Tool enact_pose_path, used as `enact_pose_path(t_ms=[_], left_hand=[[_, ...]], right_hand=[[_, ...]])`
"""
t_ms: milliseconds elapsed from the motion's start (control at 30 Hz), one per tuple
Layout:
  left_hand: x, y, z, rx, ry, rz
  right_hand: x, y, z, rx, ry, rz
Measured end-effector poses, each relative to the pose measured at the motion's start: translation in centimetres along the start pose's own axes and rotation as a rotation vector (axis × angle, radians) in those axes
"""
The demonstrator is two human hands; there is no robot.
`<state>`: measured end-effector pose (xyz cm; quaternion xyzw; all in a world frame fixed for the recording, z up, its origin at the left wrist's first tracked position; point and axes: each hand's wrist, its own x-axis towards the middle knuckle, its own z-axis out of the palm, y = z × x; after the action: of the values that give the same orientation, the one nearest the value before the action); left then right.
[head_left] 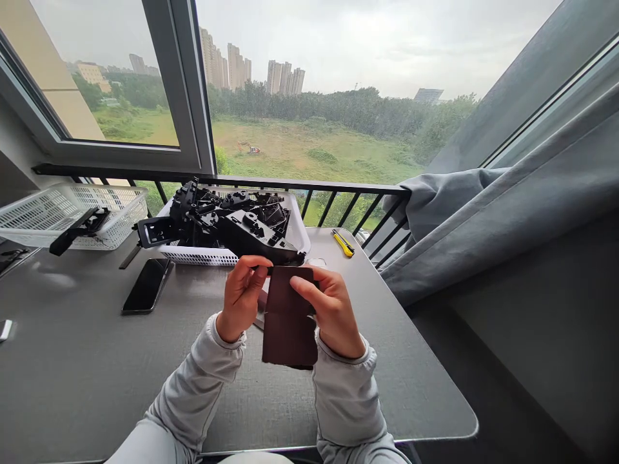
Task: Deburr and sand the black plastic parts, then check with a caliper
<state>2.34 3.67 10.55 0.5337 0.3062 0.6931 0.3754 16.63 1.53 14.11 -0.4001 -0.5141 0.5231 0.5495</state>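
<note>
A dark maroon piece of sandpaper (289, 328) hangs upright in front of me over the table, creased across the middle and ragged along its lower and right edges. My right hand (336, 309) is closed on its upper right side, thumb flat on the front, other fingers hidden behind. At the top left corner my left hand (244, 296) pinches with thumb and index finger; the exact contact is partly hidden. Behind the sheet a smaller maroon strip (262, 300) and a thin grey item (258, 324), mostly covered, lie on the table.
A white basket (203, 256) heaped with black plastic parts (251, 225) stands at the back. Left of it are another white basket (39, 209) with a black part (80, 230) and a phone (146, 285). A yellow utility knife (343, 243) lies at the back right, near the railing (333, 185).
</note>
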Motion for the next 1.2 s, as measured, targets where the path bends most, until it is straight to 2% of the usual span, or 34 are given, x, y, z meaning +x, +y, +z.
enact_pose_path(t_ms=[100, 167, 367, 533, 767, 1033, 1200], left_hand=[[-0.1, 0.0, 0.0, 0.014, 0.002, 0.0], [-0.1, 0.0, -0.1, 0.023, -0.001, 0.007], [0.0, 0.1, -0.1, 0.003, 0.021, 0.013], [0.3, 0.2, 0.2, -0.057, -0.012, -0.028], [0.9, 0.1, 0.3, -0.046, 0.144, 0.007], [0.7, 0.1, 0.4, -0.131, 0.05, -0.091], [0.4, 0.0, 0.1, -0.063, 0.075, -0.083]], right_hand=[[0.2, 0.2, 0.1, 0.006, 0.069, -0.038], [0.3, 0.3, 0.1, 0.006, 0.07, -0.043], [-0.1, -0.1, -0.1, 0.04, -0.065, 0.054], [-0.4, -0.7, -0.1, 0.125, 0.065, 0.066], [0.0, -0.6, 0.0, 0.155, 0.119, 0.041], [0.2, -0.2, 0.0, 0.084, 0.059, -0.03], [0.0, 0.0, -0.4, 0.063, 0.069, -0.019]])
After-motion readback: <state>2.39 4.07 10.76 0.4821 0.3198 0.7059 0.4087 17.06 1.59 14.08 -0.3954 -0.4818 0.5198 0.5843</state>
